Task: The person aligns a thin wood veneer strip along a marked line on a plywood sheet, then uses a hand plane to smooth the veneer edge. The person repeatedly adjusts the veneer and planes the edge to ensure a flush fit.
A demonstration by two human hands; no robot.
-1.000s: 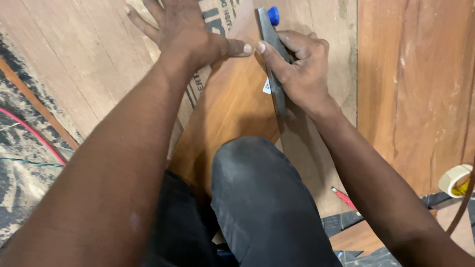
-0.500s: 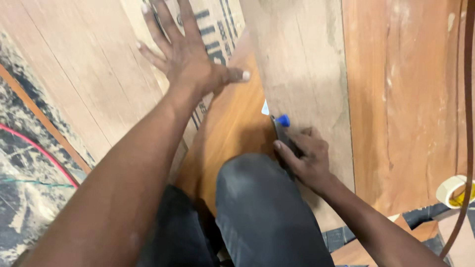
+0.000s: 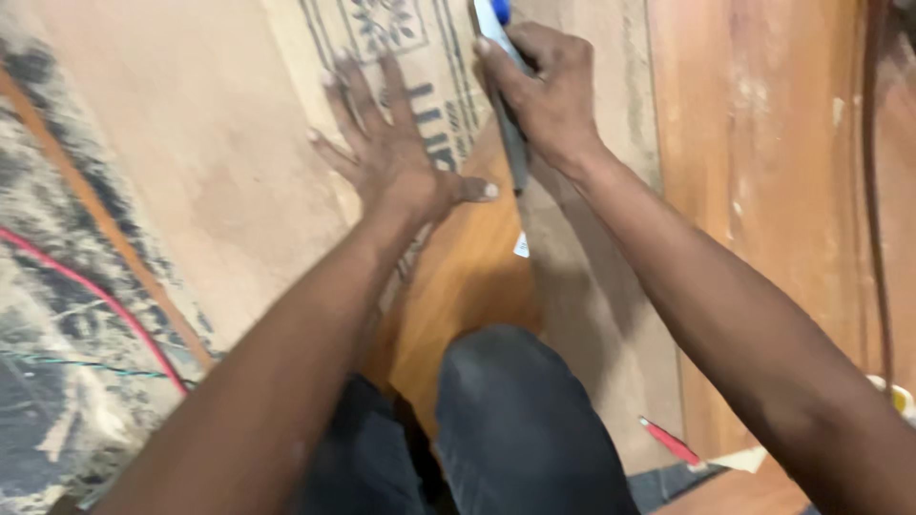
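My left hand [image 3: 391, 153] lies flat with fingers spread on a pale plywood sheet [image 3: 219, 162] that has dark printed marks near its top. My right hand [image 3: 544, 91] is closed around a long grey tool with a blue tip [image 3: 506, 86], holding it along the edge of a second pale board [image 3: 592, 286]. Between the two boards shows an orange-brown laminate strip [image 3: 468, 277]. My knee in dark trousers [image 3: 515, 410] rests on that strip, below both hands.
A red cable [image 3: 105, 305] and an orange strip [image 3: 105, 229] run over the dusty floor at left. A red pencil [image 3: 668, 441] lies by my right forearm. Reddish wood boards [image 3: 763, 191] fill the right side, with a tape roll [image 3: 892, 393] at the edge.
My right hand has moved the grey tool from near my knee up along the board edge to the top of view. My left hand stays flat on the plywood.
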